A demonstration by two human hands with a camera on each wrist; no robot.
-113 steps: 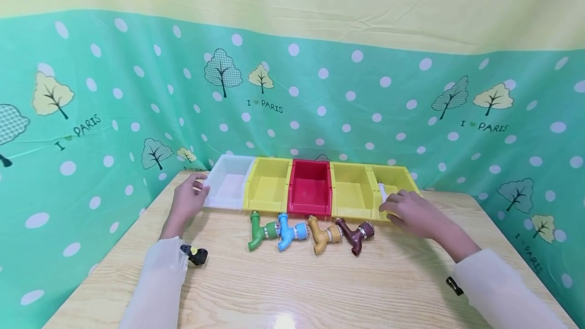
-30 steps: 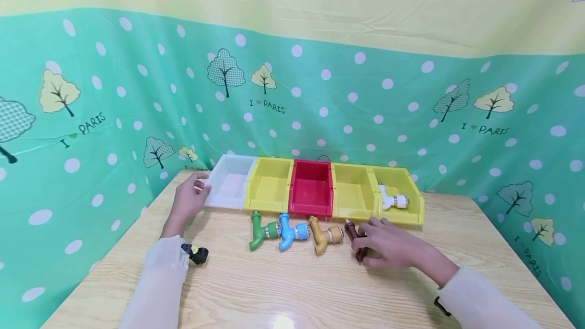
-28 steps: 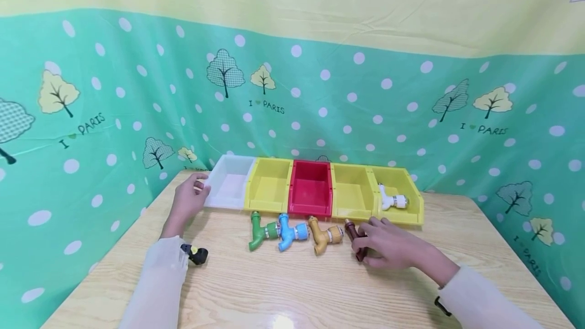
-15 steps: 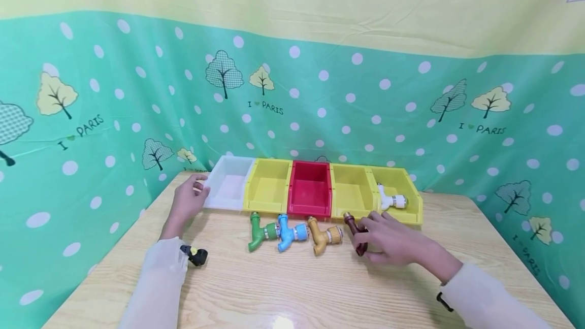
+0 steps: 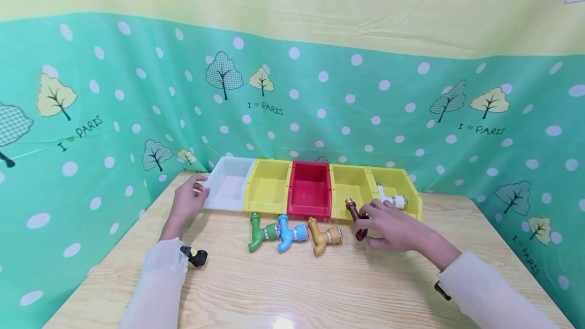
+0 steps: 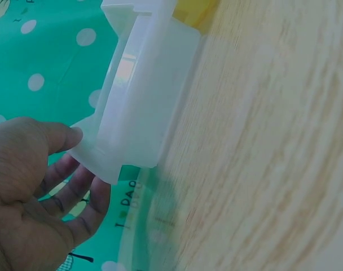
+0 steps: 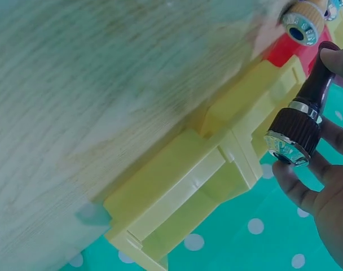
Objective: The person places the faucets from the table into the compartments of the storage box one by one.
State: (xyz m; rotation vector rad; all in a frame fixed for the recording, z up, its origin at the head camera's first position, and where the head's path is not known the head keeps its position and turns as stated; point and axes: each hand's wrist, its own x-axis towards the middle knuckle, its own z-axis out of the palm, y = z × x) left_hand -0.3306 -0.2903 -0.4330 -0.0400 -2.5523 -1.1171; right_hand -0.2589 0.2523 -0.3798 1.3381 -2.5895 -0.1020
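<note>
My left hand (image 5: 188, 201) is at the row's left end, its thumb and fingers pinching the rim of the white plastic bin (image 6: 154, 96). In my right hand (image 5: 390, 227) is a dark brown water tap (image 5: 353, 211), lifted off the table in front of the right-of-middle yellow bin (image 5: 349, 194). The right wrist view shows its ribbed knob (image 7: 295, 130) near the fingers, with the thumb on the body. A white tap (image 5: 399, 201) lies in the rightmost yellow bin (image 5: 398, 176), partly hidden by my right hand.
Green (image 5: 257, 233), blue (image 5: 287, 235) and ochre (image 5: 321, 237) taps lie in a line on the wooden table (image 5: 274, 288). Behind them stand the left yellow bin (image 5: 268, 187) and the red bin (image 5: 311, 192). A polka-dot cloth (image 5: 320, 116) hangs behind the row.
Earlier my right hand let go of the white tap in the rightmost bin, then took hold of the brown tap. Now it has raised that tap toward the bins. My left hand stays put.
</note>
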